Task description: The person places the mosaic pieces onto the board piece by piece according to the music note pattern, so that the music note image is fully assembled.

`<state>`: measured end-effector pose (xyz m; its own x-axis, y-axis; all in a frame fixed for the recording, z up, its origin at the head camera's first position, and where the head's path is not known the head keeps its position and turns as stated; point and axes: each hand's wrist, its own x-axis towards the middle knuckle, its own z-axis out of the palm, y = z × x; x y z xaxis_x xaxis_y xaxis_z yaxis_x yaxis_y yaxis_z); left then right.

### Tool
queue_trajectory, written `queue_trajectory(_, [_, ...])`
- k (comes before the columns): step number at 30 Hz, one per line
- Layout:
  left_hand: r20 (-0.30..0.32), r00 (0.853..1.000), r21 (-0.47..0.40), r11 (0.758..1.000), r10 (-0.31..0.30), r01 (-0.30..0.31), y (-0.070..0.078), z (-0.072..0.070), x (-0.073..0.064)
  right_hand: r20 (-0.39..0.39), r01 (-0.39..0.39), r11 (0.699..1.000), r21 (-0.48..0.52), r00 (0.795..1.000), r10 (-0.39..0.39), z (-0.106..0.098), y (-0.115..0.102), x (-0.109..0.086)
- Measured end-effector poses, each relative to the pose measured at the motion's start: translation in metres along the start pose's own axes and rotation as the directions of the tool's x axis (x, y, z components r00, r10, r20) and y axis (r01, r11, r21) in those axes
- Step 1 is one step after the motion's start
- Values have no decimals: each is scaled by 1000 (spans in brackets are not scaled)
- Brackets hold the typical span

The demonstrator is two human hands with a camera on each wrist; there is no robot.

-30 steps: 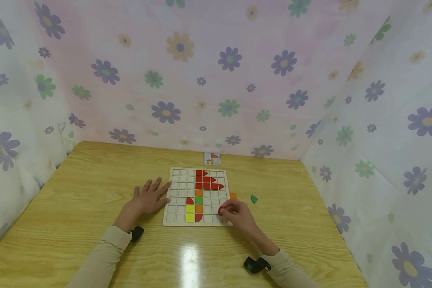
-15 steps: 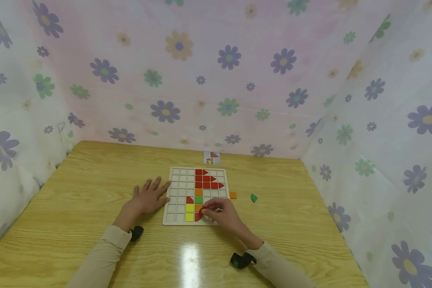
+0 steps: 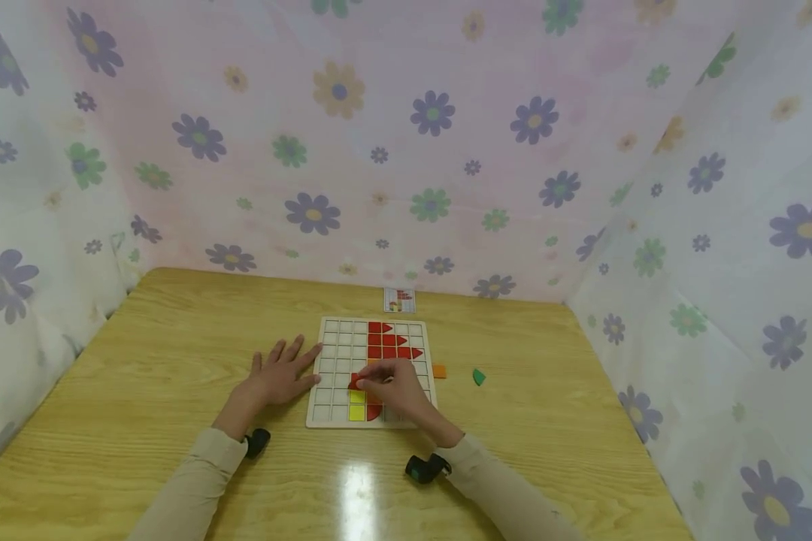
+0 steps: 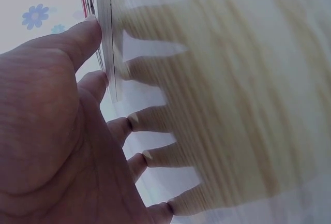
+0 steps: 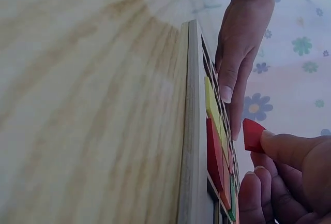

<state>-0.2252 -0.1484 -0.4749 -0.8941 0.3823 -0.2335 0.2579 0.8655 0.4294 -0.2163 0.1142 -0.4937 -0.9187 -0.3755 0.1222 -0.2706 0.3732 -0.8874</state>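
My right hand [image 3: 401, 387] is over the lower middle of the wooden grid board [image 3: 328, 376]. Between thumb and fingers it pinches a red quarter-circle tile [image 5: 253, 135], held above the board just over the yellow tiles [image 3: 356, 412]. Another red rounded tile [image 3: 374, 412] lies in the bottom row beside them. The right hand partly hides the orange and green tiles in the middle column. Spread out flat, my left hand [image 3: 276, 377] rests on the table, its thumb and a fingertip touching the board's left edge. Rows of red tiles [image 3: 389, 352] end in points near the top.
A small pattern card [image 3: 399, 300] lies behind the board. To the right are a loose orange tile [image 3: 439, 371] and a green quarter-circle tile [image 3: 479, 376]. Flowered cloth [image 3: 392, 173] walls stand around the back and sides of the wooden table [image 3: 196, 330].
My right hand has carried the red quarter-circle tile leftward across the board, from the lower right edge to above the yellow column. The left hand has stayed in place.
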Motion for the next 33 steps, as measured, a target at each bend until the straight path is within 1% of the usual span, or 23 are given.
queue_trajectory(5, [-7, 1000, -2, 1000, 1, -1, 0, 1, 0, -14, -46, 999, 23, 999, 47, 6, -2, 9])
queue_trajectory(7, [-7, 1000, 0, 1000, 2, -2, 0, 2, 0, -18, -52, 998, 19, 998, 52, 8, -2, 12])
queue_trajectory(11, [-3, 1000, 1, 1000, 3, -3, -1, 2, 1, -22, -41, 999, -16, 999, 40, 10, -1, 17])
queue_trajectory(16, [-5, 1000, 3, 1000, 4, -4, 0, 2, 1, -32, -53, 996, -68, 998, 51, 11, 0, 22])
queue_trajectory(23, [-6, 1000, 8, 1000, 1, -1, 0, 1, 1, -14, -65, 996, -55, 998, 65, 12, -4, 26])
queue_trajectory(33, [-8, 1000, 4, 1000, -3, 3, -3, 2, 2, 16, -75, 996, -49, 997, 76, 17, -3, 29])
